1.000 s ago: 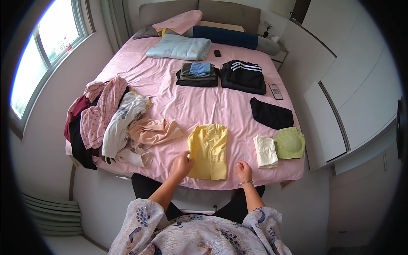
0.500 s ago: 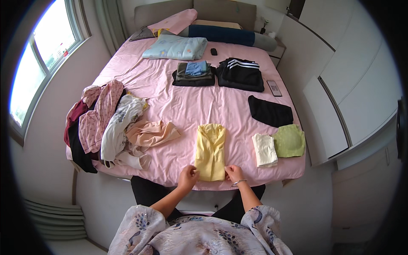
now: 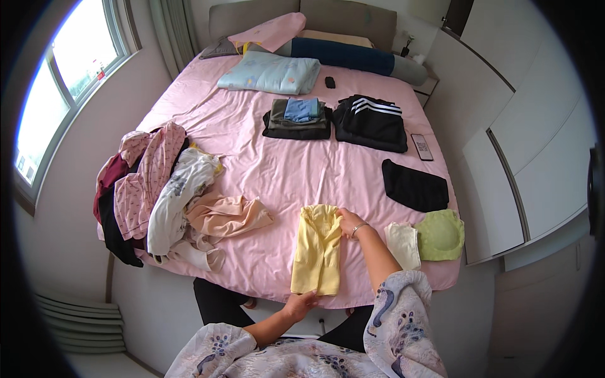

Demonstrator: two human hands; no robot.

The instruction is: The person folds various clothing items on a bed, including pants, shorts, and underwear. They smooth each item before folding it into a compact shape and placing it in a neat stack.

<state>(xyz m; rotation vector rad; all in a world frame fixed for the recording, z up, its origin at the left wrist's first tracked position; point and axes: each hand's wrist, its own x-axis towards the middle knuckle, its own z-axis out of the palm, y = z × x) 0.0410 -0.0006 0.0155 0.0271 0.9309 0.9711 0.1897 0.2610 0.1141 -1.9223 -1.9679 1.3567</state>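
Observation:
A yellow shirt, folded into a long narrow rectangle, lies near the front edge of the bed. My left hand pinches its near edge, fingers closed on the cloth. At its far right corner, my right hand has its fingers closed on the fabric; a bracelet circles that wrist. To the right of my right forearm lie a folded cream garment, partly covered by the arm, and a light green moulded piece. A folded black garment rests beyond them.
Loose clothes are heaped on the left, with a peach garment beside them. Farther back are a small folded stack, black striped clothing, a phone and a light blue quilt. White cabinets line the right.
My right hand has moved from the shirt's near right corner up to its far right corner. My left hand has shifted from the left side to the near edge. The view has tilted slightly.

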